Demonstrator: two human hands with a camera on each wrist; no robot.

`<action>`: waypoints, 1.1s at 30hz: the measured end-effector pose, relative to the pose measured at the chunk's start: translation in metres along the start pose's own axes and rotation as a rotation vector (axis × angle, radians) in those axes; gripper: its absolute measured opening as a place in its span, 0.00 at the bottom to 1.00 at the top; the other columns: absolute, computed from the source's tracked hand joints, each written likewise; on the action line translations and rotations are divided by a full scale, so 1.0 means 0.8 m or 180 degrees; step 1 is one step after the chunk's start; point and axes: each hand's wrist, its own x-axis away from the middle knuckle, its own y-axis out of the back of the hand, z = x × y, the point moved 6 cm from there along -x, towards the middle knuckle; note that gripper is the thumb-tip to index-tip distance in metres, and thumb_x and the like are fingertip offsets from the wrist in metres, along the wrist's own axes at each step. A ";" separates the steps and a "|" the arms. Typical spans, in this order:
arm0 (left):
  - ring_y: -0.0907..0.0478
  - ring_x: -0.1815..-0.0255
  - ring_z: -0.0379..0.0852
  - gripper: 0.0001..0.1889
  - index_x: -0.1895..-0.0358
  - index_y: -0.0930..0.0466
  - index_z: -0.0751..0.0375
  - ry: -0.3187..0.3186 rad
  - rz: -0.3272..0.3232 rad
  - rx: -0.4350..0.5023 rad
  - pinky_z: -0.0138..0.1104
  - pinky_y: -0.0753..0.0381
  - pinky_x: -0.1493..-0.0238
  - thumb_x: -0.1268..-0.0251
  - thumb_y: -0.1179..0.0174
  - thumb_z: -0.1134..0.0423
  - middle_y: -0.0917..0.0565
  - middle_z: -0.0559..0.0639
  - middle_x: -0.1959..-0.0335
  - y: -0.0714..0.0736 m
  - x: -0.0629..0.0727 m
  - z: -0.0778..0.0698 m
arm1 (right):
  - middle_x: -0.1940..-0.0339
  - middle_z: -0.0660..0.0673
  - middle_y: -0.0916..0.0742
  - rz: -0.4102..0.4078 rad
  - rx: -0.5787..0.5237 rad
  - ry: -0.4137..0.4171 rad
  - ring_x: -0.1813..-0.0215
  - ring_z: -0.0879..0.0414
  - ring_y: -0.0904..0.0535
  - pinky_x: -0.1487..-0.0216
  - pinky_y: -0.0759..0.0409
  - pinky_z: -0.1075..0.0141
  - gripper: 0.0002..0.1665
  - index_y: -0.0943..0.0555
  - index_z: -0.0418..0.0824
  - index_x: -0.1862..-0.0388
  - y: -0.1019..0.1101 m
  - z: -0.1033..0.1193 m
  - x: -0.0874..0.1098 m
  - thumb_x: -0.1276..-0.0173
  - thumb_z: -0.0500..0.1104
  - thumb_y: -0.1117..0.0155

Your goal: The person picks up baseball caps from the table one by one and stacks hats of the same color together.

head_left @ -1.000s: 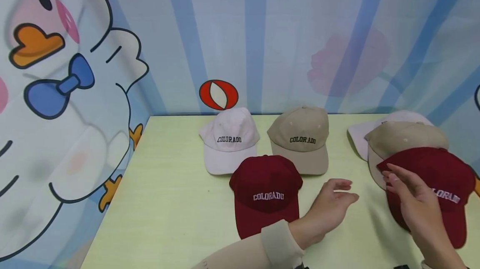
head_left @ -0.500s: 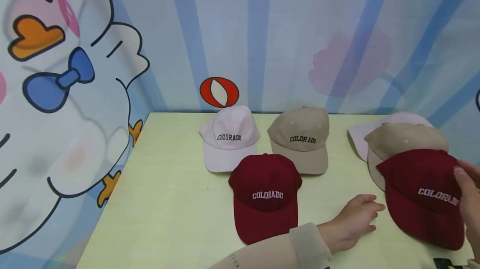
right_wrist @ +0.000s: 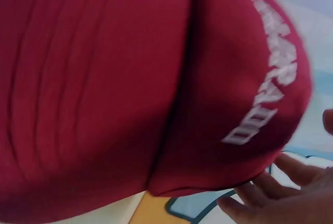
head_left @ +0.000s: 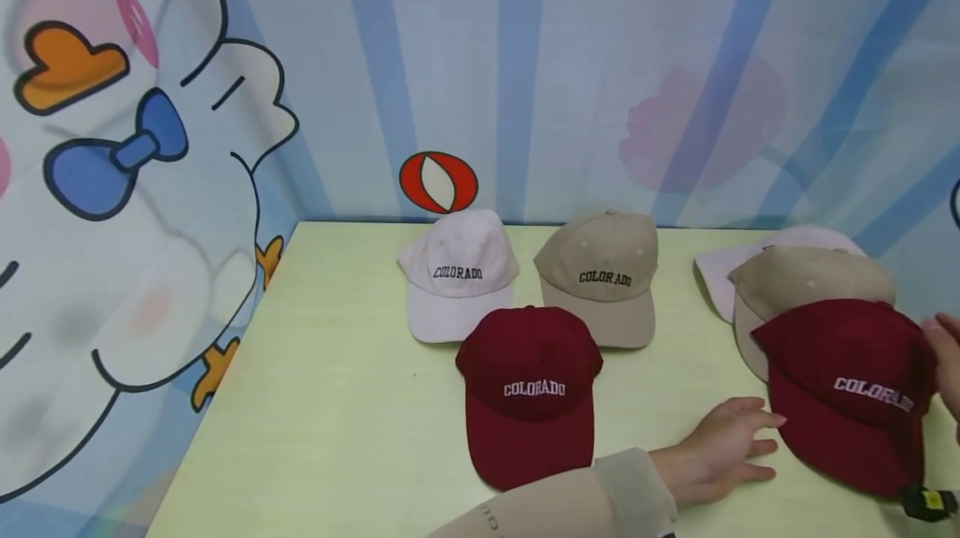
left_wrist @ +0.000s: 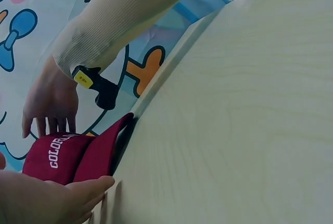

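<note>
A maroon "COLORADO" cap (head_left: pixel 847 388) lies on top of a pile at the right of the pale green table (head_left: pixel 337 405). My left hand (head_left: pixel 750 438) lies flat on the table, fingers straight, fingertips at the left edge of the cap's brim. My right hand (head_left: pixel 947 355) is at the frame's right edge, against the crown's right side. In the left wrist view the right hand (left_wrist: pixel 49 115) hangs over the maroon cap (left_wrist: pixel 62 156) with straight, spread fingers. The right wrist view is filled by the maroon cap (right_wrist: pixel 130 89), with fingers (right_wrist: pixel 281 198) beside its crown.
A second maroon cap (head_left: pixel 528 388) lies mid-table, with a pink cap (head_left: pixel 459 276) and a beige cap (head_left: pixel 600 276) behind it. Under the right maroon cap sit a beige cap (head_left: pixel 810 276) and a pink cap (head_left: pixel 727 271). A printed cartoon backdrop (head_left: pixel 150 146) walls the back and left.
My left hand slid right across the table to the brim of the right maroon cap. My right hand moved from over that cap's front to its right side.
</note>
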 end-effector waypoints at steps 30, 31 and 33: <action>0.33 0.29 0.78 0.23 0.37 0.30 0.64 0.0011 -0.0031 0.0530 0.71 0.38 0.29 0.35 0.43 0.73 0.24 0.66 0.38 -0.006 -0.009 0.014 | 0.80 0.71 0.28 -0.0205 -0.0352 -0.0267 0.81 0.75 0.30 0.82 0.31 0.75 0.09 0.33 0.68 0.60 -0.012 0.071 0.067 0.15 0.58 0.57; 0.33 0.29 0.79 0.23 0.36 0.30 0.65 0.0002 -0.0036 0.0535 0.71 0.38 0.29 0.35 0.43 0.73 0.24 0.67 0.38 -0.006 -0.008 0.014 | 0.79 0.72 0.27 -0.0163 -0.0385 -0.0228 0.80 0.75 0.29 0.82 0.30 0.75 0.08 0.33 0.68 0.59 -0.012 0.070 0.067 0.15 0.58 0.57; 0.33 0.29 0.79 0.24 0.36 0.30 0.65 -0.0012 -0.0041 0.0545 0.71 0.37 0.29 0.36 0.44 0.73 0.23 0.66 0.39 -0.005 -0.008 0.014 | 0.78 0.72 0.26 -0.0076 -0.0452 -0.0139 0.80 0.75 0.27 0.81 0.29 0.76 0.06 0.33 0.69 0.57 -0.011 0.065 0.065 0.15 0.58 0.57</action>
